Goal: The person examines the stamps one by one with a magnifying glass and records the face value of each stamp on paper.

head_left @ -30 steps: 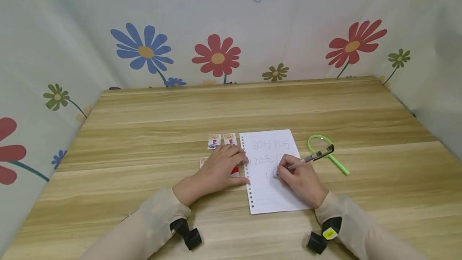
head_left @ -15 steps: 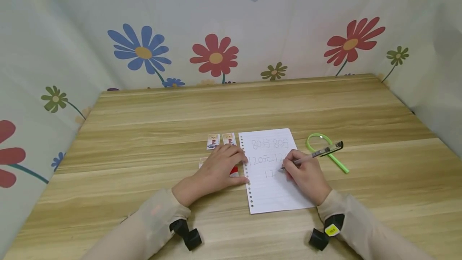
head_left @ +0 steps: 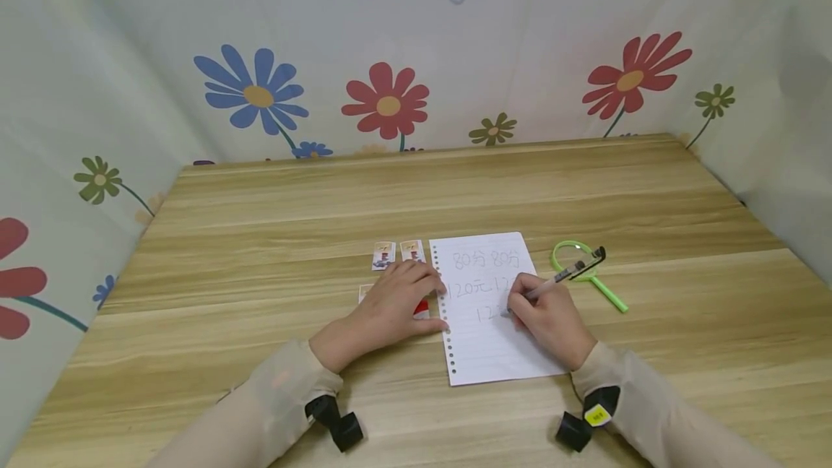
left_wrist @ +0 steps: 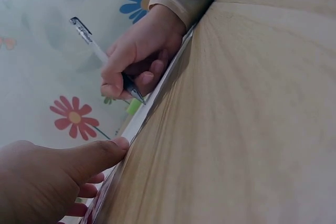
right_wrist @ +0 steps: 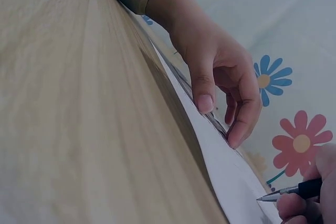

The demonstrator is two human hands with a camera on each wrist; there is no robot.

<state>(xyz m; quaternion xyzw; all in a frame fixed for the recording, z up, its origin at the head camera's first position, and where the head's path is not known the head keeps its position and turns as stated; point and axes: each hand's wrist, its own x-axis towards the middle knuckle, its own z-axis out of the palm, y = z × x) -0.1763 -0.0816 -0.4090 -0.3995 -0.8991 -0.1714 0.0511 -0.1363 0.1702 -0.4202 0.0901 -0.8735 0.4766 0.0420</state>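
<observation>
My right hand [head_left: 549,320] pinches a pen [head_left: 560,276] with a clear barrel and black cap end, its tip down at the third written line. Under it lies a lined sheet of paper [head_left: 481,352] with punched holes along its left edge, bearing handwritten numbers and characters. My left hand [head_left: 396,305] rests at the sheet's left edge, thumb and fingertips touching it, fingers gently bent. Small printed stamp-like cards lie by that hand: one card [head_left: 383,255] and another card [head_left: 412,250] above it, with others partly covered beneath the palm.
A green magnifying glass [head_left: 607,293] lies just right of the sheet, partly behind the pen. All of it sits on a wood-grain table [head_left: 292,222]. A flower-printed curtain [head_left: 312,13] surrounds the table's back and sides.
The pen has made further strokes on the third line, its tip shifting slightly right. My right hand moved a little to the right with it; my left hand stays in place.
</observation>
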